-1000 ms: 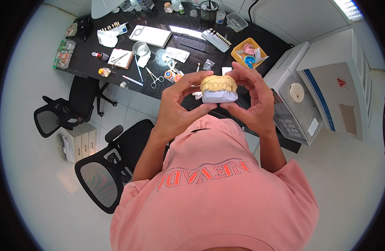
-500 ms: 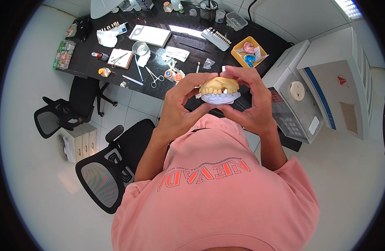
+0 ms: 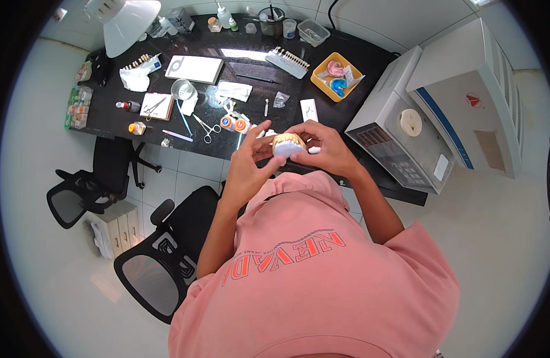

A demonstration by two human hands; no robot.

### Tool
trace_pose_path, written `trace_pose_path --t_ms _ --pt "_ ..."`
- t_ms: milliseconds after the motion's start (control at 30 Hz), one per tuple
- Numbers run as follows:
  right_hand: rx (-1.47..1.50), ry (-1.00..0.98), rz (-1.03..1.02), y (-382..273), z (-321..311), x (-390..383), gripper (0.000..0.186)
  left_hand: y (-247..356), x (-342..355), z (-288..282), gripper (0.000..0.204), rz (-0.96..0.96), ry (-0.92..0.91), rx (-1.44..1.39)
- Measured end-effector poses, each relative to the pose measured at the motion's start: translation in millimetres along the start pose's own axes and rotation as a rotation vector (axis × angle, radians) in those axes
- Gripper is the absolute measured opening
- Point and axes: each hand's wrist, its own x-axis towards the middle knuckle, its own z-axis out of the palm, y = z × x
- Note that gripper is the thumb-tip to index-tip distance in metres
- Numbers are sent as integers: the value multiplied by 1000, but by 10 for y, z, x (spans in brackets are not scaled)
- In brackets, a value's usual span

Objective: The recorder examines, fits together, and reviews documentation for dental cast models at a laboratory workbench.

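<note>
A dental cast, cream teeth over a pale lilac-white base, is held at the desk's front edge, turned so the base faces me. My left hand grips its left side with the thumb near the base, some fingers raised and bent. My right hand grips the right side, fingertips over the top and thumb at the base. Small white pieces lie partly hidden behind the cast. Just beyond are two orange-and-white jars, a white pad and curved scissor-like forceps.
The black desk carries a yellow tray, shade guide, white box, glass cup and bottles. A lamp stands back left, grey machines on the right. Black chairs stand left, near a drawer cabinet.
Both hands have lowered the cast toward the desk's front edge and turned it, so less of the teeth shows. The whole view has shifted, bringing more of the lamp into sight.
</note>
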Motion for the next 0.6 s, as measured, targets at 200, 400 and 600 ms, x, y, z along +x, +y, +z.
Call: trace_pose_path --t_ms 200,400,600 --pt "183 592 177 898 -345 522 43 -42 -97 -88 61 -33 103 -76" --pt "-309 1089 391 1618 -953 1082 49 -92 -256 -237 46 -83 85 -89" --pt "-590 1075 319 1969 -1022 1319 47 -204 -371 -335 40 -109 138 -133"
